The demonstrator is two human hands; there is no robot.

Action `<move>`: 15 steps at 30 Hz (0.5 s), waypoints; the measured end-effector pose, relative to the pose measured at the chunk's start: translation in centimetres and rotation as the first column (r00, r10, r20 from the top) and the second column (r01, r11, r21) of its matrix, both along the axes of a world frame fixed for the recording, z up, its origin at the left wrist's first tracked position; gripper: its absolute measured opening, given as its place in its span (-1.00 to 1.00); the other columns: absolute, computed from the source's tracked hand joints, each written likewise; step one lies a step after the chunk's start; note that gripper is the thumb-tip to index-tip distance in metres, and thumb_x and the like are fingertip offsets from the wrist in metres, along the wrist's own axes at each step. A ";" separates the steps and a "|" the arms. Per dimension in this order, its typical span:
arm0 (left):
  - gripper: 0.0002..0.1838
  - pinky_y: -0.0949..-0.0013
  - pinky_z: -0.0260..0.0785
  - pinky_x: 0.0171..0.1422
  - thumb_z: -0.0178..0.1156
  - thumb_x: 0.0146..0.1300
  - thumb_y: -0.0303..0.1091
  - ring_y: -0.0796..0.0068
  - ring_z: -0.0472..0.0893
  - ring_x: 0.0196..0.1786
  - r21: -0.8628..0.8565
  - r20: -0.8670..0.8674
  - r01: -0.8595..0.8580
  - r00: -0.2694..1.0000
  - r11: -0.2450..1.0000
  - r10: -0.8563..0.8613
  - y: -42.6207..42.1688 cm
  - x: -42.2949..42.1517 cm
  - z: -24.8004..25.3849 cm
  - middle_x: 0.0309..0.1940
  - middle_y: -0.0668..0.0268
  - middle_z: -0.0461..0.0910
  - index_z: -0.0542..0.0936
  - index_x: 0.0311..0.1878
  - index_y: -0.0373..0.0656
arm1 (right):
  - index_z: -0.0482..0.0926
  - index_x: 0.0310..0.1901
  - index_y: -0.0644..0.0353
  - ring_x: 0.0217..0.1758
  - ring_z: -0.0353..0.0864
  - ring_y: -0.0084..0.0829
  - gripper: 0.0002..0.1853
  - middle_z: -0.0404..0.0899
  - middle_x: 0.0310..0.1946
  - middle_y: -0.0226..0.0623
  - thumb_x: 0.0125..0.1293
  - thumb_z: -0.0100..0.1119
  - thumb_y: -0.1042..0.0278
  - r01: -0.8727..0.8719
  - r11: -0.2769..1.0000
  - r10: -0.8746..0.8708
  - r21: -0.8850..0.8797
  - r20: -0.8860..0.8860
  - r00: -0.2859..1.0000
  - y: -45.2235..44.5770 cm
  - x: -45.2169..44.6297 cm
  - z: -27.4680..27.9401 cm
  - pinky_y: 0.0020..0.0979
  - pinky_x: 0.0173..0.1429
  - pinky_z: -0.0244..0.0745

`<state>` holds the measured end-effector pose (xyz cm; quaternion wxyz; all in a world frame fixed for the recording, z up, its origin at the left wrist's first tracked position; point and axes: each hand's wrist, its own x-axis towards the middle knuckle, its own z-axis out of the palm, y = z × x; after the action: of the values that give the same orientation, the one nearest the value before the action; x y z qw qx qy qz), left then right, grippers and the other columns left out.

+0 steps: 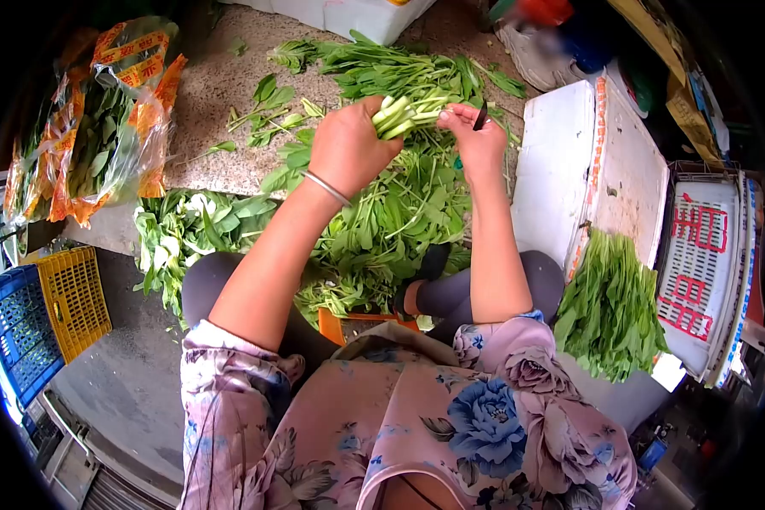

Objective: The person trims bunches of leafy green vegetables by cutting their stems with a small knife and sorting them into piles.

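My left hand (353, 149) is closed around a bunch of leafy greens (394, 117), its pale cut stem ends pointing to the right. At those ends, the thumb and fingers of my right hand (478, 143) pinch a stem. A slim dark tool (482, 116), which looks like a small knife, also sticks out of the right hand; most of it is hidden. Beneath both hands spreads a heap of loose greens (399, 208). Just beyond them lies a pile of greens (391, 70) with leaves and stems side by side.
Bagged greens (102, 127) in printed plastic stand at left, above yellow (75, 291) and blue crates (21, 331). White-flowered greens (183, 229) lie nearer me. A white foam box (561, 157) stands right, beside trimmed greens (612, 314) and a white crate (697, 263).
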<state>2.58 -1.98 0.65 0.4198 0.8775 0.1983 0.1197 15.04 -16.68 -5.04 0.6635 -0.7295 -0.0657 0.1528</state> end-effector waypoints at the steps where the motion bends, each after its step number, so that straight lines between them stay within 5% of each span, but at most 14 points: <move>1: -0.68 0.20 0.44 -0.21 0.30 -0.16 -0.28 0.08 0.58 -0.33 0.020 0.012 0.025 1.000 0.999 -0.025 -0.4 0.0 0.0 -0.43 0.13 0.60 0.57 -0.25 -0.14 | 0.53 -0.22 0.40 -0.34 0.60 -0.53 -0.78 0.60 -0.35 -0.27 0.07 0.25 0.56 -0.063 0.998 0.065 -0.020 0.114 0.991 -0.8 -1.5 0.8 -0.60 -0.28 0.46; 3: -0.64 0.21 0.44 -0.20 0.31 -0.15 -0.27 0.08 0.58 -0.33 0.050 0.096 0.092 0.991 0.995 -0.097 -1.1 -0.1 -0.5 -0.42 0.08 0.59 0.56 -0.22 -0.17 | 0.52 -0.19 0.43 -0.34 0.59 -0.56 -0.75 0.60 -0.34 -0.26 0.08 0.26 0.55 -0.081 0.996 0.076 0.027 0.152 0.985 -2.3 -3.9 2.3 -0.59 -0.18 0.49; 5: -0.63 0.42 0.42 -0.23 0.37 -0.11 -0.30 0.47 0.56 -0.40 -0.142 0.026 0.205 0.979 0.968 -0.204 -1.6 0.1 -1.7 -0.43 0.26 0.60 0.54 -0.20 -0.20 | 0.52 -0.19 0.43 -0.35 0.59 -0.53 -0.75 0.59 -0.35 -0.24 0.07 0.27 0.55 -0.135 0.991 0.133 0.018 0.062 0.989 -3.6 -6.0 5.2 -0.59 -0.20 0.48; 6: -0.60 0.47 0.40 -0.22 0.40 -0.12 -0.35 0.60 0.50 -0.37 -0.383 0.065 0.291 0.955 0.877 -0.288 -1.9 0.2 -1.7 -0.40 0.37 0.58 0.53 -0.18 -0.25 | 0.51 -0.19 0.44 -0.35 0.60 -0.52 -0.72 0.59 -0.37 -0.24 0.07 0.28 0.51 -0.148 0.984 0.147 0.096 0.018 0.989 -4.2 -6.5 5.5 -0.61 -0.29 0.46; 9: -0.62 0.49 0.39 -0.19 0.40 -0.12 -0.37 0.63 0.49 -0.34 -0.493 0.110 0.388 0.916 0.779 -0.386 -3.4 -0.7 -1.2 -0.37 0.39 0.58 0.53 -0.19 -0.25 | 0.51 -0.18 0.45 -0.37 0.60 -0.53 -0.71 0.59 -0.39 -0.26 0.08 0.28 0.48 -0.161 0.983 0.162 0.085 -0.005 0.987 -5.8 -7.8 6.8 -0.64 -0.39 0.38; 10: -0.60 0.50 0.39 -0.17 0.41 -0.14 -0.38 0.64 0.49 -0.32 -0.461 0.052 0.377 0.915 0.803 -0.400 -3.9 -1.5 0.1 -0.36 0.39 0.57 0.53 -0.19 -0.24 | 0.51 -0.16 0.40 -0.38 0.62 -0.58 -0.70 0.61 -0.41 -0.30 0.11 0.27 0.42 -0.181 0.978 0.179 0.101 0.022 0.984 -6.2 -8.2 6.7 -0.69 -0.56 0.22; 13: -0.62 0.48 0.40 -0.16 0.41 -0.16 -0.37 0.59 0.50 -0.35 -0.404 0.095 0.388 0.919 0.829 -0.383 -5.0 -2.9 0.6 -0.38 0.37 0.58 0.53 -0.23 -0.23 | 0.51 -0.17 0.41 -0.37 0.62 -0.56 -0.71 0.60 -0.39 -0.27 0.10 0.27 0.42 -0.238 0.971 0.239 0.017 -0.019 0.971 -7.5 -9.3 8.0 -0.68 -0.57 0.23; 15: -0.65 0.49 0.40 -0.16 0.39 -0.13 -0.40 0.62 0.51 -0.34 -0.437 0.138 0.387 0.921 0.812 -0.365 -5.8 -4.1 0.6 -0.38 0.39 0.58 0.53 -0.24 -0.23 | 0.52 -0.16 0.39 -0.38 0.61 -0.56 -0.67 0.60 -0.41 -0.28 0.19 0.20 0.26 -0.251 0.968 0.251 0.013 0.033 0.967 -8.2 -9.9 8.4 -0.65 -0.56 0.25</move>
<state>-1.48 -7.83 1.25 0.6336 0.7729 0.0334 0.0052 5.14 -24.90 3.32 0.6440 -0.7118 -0.1690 0.2237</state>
